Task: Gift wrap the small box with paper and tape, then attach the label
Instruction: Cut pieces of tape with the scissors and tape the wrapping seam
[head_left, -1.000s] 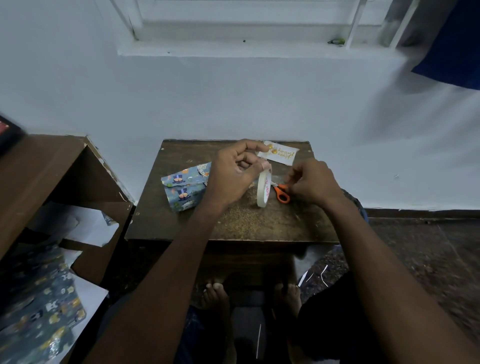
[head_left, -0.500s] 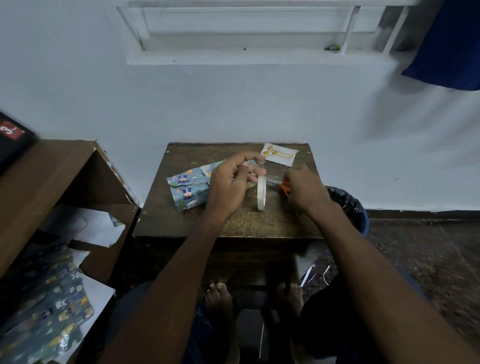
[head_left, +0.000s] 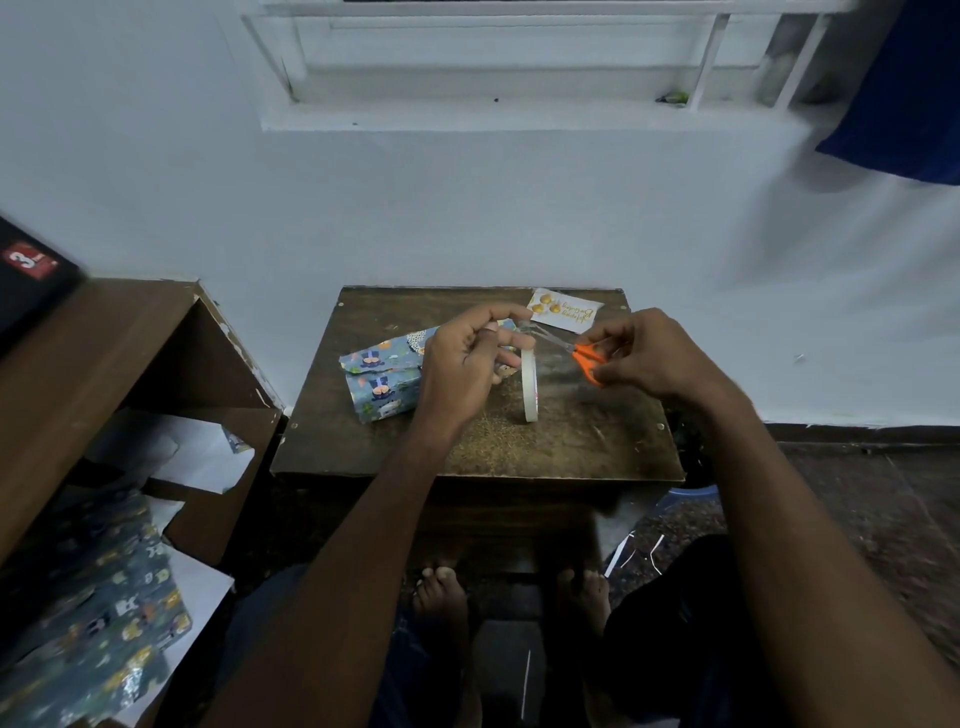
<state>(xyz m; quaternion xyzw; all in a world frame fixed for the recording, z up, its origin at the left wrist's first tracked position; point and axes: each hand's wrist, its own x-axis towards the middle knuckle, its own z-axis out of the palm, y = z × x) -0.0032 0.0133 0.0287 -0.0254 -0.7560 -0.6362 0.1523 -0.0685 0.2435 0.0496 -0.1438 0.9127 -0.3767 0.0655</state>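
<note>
Two hands raised: left hand holds tape roll, right hand scissors

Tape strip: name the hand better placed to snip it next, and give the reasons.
Right. The right hand already grips the orange scissors, blades pointing toward the tape roll; the left hand holds that roll, so it is occupied.

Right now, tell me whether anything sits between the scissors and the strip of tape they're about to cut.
Nothing visible does. The right hand holds the orange scissors with the blades pointing at the tape the left hand pulls up from the tape roll. The wrapped box lies behind the left hand.
</note>
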